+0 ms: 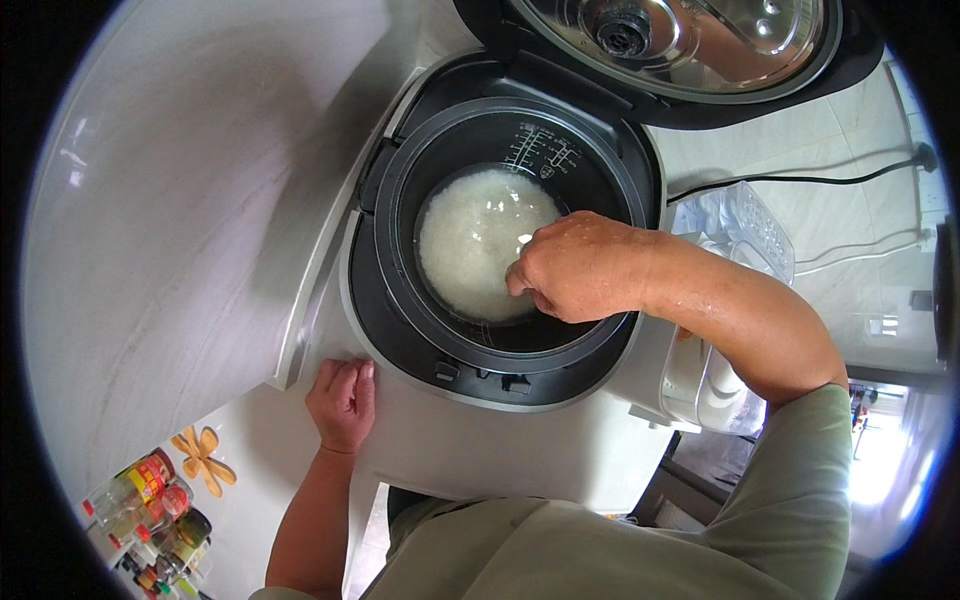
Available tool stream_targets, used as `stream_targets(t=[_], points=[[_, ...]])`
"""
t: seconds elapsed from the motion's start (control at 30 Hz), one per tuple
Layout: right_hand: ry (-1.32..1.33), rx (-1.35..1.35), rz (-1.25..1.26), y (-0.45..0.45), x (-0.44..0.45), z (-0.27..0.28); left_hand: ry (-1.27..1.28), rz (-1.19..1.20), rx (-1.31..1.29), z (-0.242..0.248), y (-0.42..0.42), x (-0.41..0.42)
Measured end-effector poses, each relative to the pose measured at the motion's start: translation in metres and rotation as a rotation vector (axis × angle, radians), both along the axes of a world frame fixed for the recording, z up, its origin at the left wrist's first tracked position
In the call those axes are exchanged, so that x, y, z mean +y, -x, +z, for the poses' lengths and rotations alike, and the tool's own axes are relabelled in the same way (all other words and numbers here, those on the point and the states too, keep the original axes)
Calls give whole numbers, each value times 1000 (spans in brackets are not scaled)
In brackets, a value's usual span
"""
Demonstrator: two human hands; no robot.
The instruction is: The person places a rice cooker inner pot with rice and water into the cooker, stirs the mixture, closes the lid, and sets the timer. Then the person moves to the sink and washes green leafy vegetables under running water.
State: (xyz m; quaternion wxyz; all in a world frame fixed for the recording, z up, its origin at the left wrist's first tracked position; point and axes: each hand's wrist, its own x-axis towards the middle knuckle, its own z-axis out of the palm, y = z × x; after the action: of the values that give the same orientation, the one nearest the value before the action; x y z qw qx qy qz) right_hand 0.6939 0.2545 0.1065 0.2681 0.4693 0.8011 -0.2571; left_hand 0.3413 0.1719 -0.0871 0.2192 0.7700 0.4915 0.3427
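Observation:
A rice cooker (pixel 517 386) stands before me with its lid (pixel 757 97) raised. Inside its dark inner pot (pixel 450 157), white rice (pixel 480 240) lies under shiny, cloudy water. My right hand (pixel 574 266) reaches in over the pot's right side, knuckles up and fingers curled down at the edge of the rice. Its fingertips are hidden, so I cannot tell how deep they go or whether they hold anything. Wet spots glisten on that hand and forearm. Curled into a loose fist, my left hand (pixel 343 397) rests on the white counter (pixel 480 450) near the cooker's front left.
A pale wall panel (pixel 195 187) rises close along the cooker's left. To the right are a clear plastic container (pixel 742 217), a white appliance (pixel 679 382) and a black power cord (pixel 817 180). Several bottles and jars (pixel 150 502) stand at lower left beside a wooden flower-shaped trivet (pixel 201 459).

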Motion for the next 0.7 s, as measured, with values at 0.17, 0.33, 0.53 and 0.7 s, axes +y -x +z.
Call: stream_targets(t=[0.17,0.33,0.53,0.7], points=[[-59,-16,17,4,0,-3,5,1,7,0,-1,0],[-148,107,-51,18,10,1,19,7,-3,0,-1,0],[-348,12,40,4,23,-13,-20,-5,-1,2,-1,2],[-489,-79,-36,-9,20,6,-10,-1,12,2,0,1]])
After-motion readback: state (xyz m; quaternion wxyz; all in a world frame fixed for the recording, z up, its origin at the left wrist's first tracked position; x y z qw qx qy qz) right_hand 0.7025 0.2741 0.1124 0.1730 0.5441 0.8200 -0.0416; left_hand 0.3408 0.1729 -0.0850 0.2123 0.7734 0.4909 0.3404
